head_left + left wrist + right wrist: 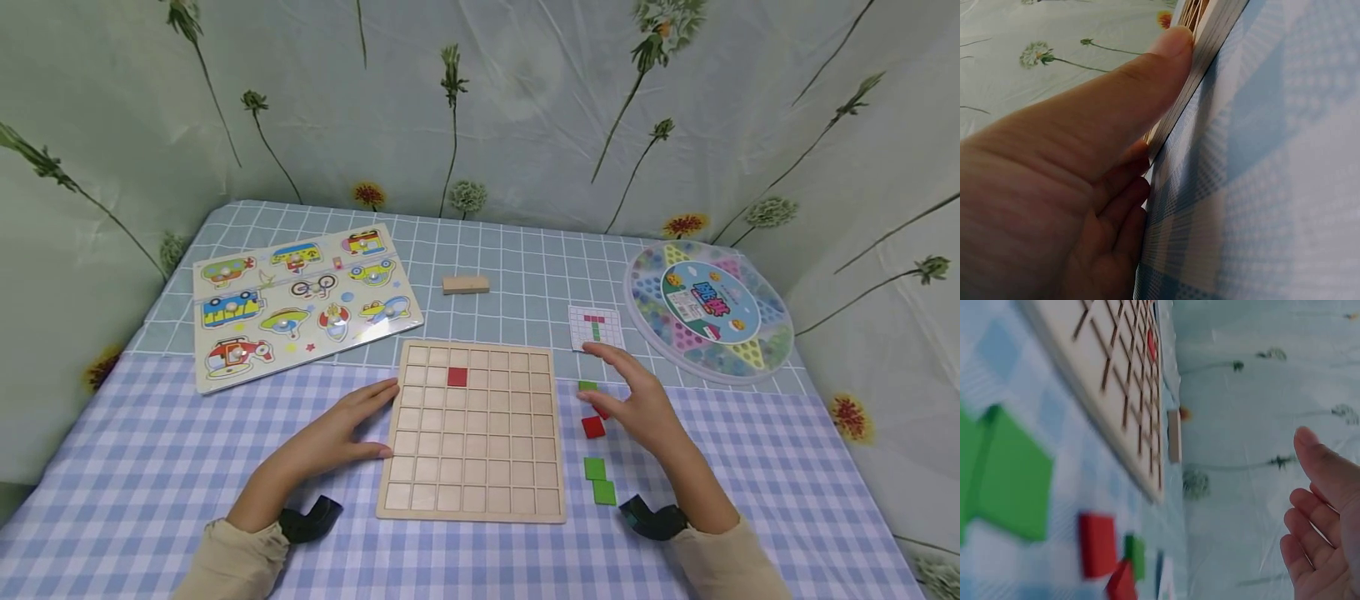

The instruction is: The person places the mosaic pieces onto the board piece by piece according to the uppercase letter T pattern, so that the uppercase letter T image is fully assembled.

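Observation:
A wooden grid board (476,433) lies on the checked cloth, with one red square tile (457,377) in a cell near its top. At the board's left edge rests my left hand (330,433), thumb and fingertips touching the side; the left wrist view shows the thumb (1147,69) against the rim. My right hand (648,408) hovers over the loose tiles right of the board, thumb and forefinger spread, holding nothing. Near it lie a red tile (593,427), another partly hidden red one, a green tile (587,386), and two green tiles (595,468) closer to me.
Behind the board are a small wooden block (466,285) and a pattern card (609,323) with a red-and-green T shape. A vehicle peg puzzle (300,304) lies at the back left. A round game box (765,308) sits at the back right, before a flowered backdrop (540,108).

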`<state>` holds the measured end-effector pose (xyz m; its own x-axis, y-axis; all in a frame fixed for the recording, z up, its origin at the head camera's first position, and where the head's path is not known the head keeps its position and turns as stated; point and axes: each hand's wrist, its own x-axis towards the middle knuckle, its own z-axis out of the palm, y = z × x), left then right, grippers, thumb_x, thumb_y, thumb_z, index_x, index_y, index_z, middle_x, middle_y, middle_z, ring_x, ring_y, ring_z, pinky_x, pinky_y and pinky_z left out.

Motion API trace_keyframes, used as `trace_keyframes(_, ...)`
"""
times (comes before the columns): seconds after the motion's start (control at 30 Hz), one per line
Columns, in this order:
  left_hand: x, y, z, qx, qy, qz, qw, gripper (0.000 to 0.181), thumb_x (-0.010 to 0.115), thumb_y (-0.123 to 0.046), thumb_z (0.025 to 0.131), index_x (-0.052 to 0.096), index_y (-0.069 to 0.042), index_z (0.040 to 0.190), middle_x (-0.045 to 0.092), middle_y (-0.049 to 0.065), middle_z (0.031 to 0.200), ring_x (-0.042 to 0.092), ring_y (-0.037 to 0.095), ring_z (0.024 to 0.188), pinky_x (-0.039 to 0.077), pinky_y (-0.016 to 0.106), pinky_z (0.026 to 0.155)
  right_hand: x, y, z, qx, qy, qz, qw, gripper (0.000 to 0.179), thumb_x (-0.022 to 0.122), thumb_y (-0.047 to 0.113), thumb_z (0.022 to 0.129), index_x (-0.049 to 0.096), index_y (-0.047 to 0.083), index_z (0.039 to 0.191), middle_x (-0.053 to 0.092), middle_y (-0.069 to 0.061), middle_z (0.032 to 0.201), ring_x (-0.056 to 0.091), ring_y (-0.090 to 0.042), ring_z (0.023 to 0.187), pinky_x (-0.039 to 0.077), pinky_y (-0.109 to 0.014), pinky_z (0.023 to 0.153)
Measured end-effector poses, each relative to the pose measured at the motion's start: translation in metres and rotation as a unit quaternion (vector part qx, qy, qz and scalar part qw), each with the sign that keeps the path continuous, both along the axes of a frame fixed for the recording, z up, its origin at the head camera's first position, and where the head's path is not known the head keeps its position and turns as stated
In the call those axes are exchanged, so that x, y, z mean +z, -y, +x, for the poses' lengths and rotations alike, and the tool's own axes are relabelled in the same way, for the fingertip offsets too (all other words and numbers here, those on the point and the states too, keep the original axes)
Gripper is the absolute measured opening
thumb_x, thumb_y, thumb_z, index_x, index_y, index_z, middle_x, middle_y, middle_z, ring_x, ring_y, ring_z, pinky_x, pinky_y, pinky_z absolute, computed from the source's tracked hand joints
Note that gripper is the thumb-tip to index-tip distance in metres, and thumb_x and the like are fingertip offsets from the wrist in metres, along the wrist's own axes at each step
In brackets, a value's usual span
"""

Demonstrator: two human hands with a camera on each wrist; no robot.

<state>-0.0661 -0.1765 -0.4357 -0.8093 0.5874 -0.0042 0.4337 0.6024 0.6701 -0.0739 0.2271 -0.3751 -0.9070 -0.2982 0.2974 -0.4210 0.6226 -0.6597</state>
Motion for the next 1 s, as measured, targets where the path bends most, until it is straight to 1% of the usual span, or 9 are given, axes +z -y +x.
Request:
trace_keyframes(0.07,0.000,0.000,0.000,0.000,0.000,-0.001,1.0000,0.085,0.069,-0.043,0.074,0.031,-0.005,0.140,0.027,0.009,0.144,0.024,0.030,0.129,0.025,0.047,0.101,-0.003,-0.008,0.005,-0.012,0.012,0.000,0.9999,0.063,0.076,0.005,0.070,0.050,0.008,0.127,0.050,-0.006,0.127,0.044,-0.021,0.116,0.038,-0.040,0.094)
trace_keyframes(0.17,0.000,0.000,0.000,0.000,0.001,-0.002,1.0000,0.085,0.068,-0.044,0.075,0.031,-0.005,0.140,0.027,0.009,0.144,0.024,0.030,0.130,0.025,0.047,0.101,-0.008,-0.016,0.012,-0.027,0.032,0.003,0.9991,0.061,0.075,0.004,0.070,0.050,0.005,0.126,0.050,-0.009,0.126,0.043,-0.025,0.116,0.037,-0.045,0.093)
trace_keyframes(0.23,0.000,0.000,0.000,-0.001,0.001,-0.001,1.0000,0.085,0.068,-0.044,0.075,0.031,-0.004,0.140,0.027,0.009,0.144,0.024,0.031,0.129,0.025,0.047,0.101,-0.013,-0.020,0.015,-0.035,0.045,0.003,0.9984,0.060,0.074,0.003,0.071,0.050,0.004,0.126,0.049,-0.011,0.126,0.043,-0.028,0.115,0.037,-0.050,0.092)
trace_keyframes(0.33,0.000,0.000,0.000,-0.002,0.000,-0.001,1.0000,0.085,0.068,-0.044,0.075,0.031,-0.004,0.140,0.026,0.009,0.144,0.023,0.030,0.130,0.025,0.047,0.102,-0.019,-0.026,0.018,-0.048,0.060,0.009,0.9970,0.059,0.074,0.003,0.072,0.050,0.004,0.126,0.049,-0.013,0.126,0.043,-0.030,0.116,0.036,-0.052,0.092)
trace_keyframes(0.53,0.000,-0.001,0.001,-0.001,0.001,-0.001,1.0000,0.084,0.069,-0.043,0.074,0.031,-0.004,0.140,0.027,0.009,0.144,0.024,0.030,0.129,0.025,0.047,0.102,-0.032,-0.034,0.021,-0.066,0.090,0.013,0.9937,0.058,0.074,0.008,0.073,0.050,0.006,0.126,0.049,-0.013,0.126,0.043,-0.032,0.115,0.034,-0.054,0.093)
trace_keyframes(0.73,0.001,-0.001,0.001,0.000,0.001,-0.004,1.0000,0.085,0.069,-0.042,0.074,0.031,-0.004,0.140,0.027,0.009,0.144,0.024,0.030,0.129,0.025,0.047,0.102,-0.040,-0.039,0.022,-0.067,0.127,0.004,0.9896,0.056,0.072,0.008,0.075,0.050,0.007,0.127,0.049,-0.013,0.126,0.042,-0.033,0.115,0.033,-0.053,0.094)
trace_keyframes(0.87,0.001,-0.001,0.001,0.000,0.000,-0.007,1.0000,0.085,0.069,-0.042,0.074,0.031,-0.004,0.140,0.027,0.010,0.144,0.024,0.031,0.129,0.025,0.047,0.102,-0.046,-0.041,0.021,-0.076,0.161,0.007,0.9840,0.056,0.072,0.011,0.076,0.049,0.008,0.128,0.047,-0.012,0.128,0.041,-0.032,0.117,0.033,-0.051,0.095)
trace_keyframes(1.0,0.001,-0.001,0.000,-0.001,0.001,-0.005,1.0000,0.084,0.070,-0.041,0.074,0.031,-0.004,0.139,0.027,0.010,0.144,0.024,0.031,0.129,0.025,0.047,0.102,-0.052,-0.043,0.021,-0.080,0.191,0.009,0.9783,0.056,0.071,0.012,0.077,0.049,0.009,0.128,0.047,-0.011,0.129,0.039,-0.030,0.120,0.031,-0.048,0.098)
